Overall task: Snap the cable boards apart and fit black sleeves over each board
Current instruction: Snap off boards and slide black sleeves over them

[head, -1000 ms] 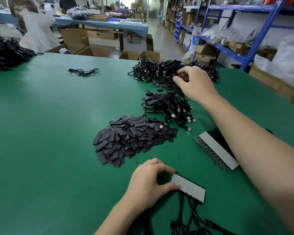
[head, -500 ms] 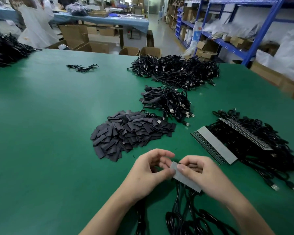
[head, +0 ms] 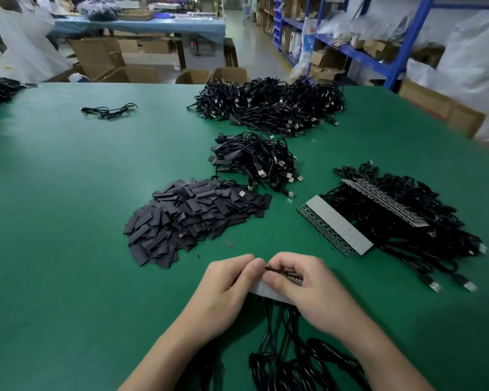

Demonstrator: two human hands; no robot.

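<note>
Cable boards (head: 263,292) sit joined in one short strip, low in the middle of the green counter (head: 68,221), and both hands are clamped on it. Going from the left, the left hand (head: 226,286) pinches the strip's left end with thumb and fingers. The right hand (head: 305,292) pinches the rest with its thumb on top, so the two thumbs almost touch.

The strip's long side runs from 9 o'clock to 3 o'clock between the hands, and the spot to break is right between the thumbs. I think the next move is a bend there to snap off the end board, and the left hand would end up with it.

The strip looks thin and stiff, with dull grey tape on its face and a bumpy black edge on top. Bendy black cables (head: 280,348) trail from it toward 6 o'clock. The black sleeves (head: 192,218) lie in a heap at 11 o'clock from the hands; they are small, flat and not shiny. More strips (head: 336,227) with cables lie at 2 o'clock
</note>
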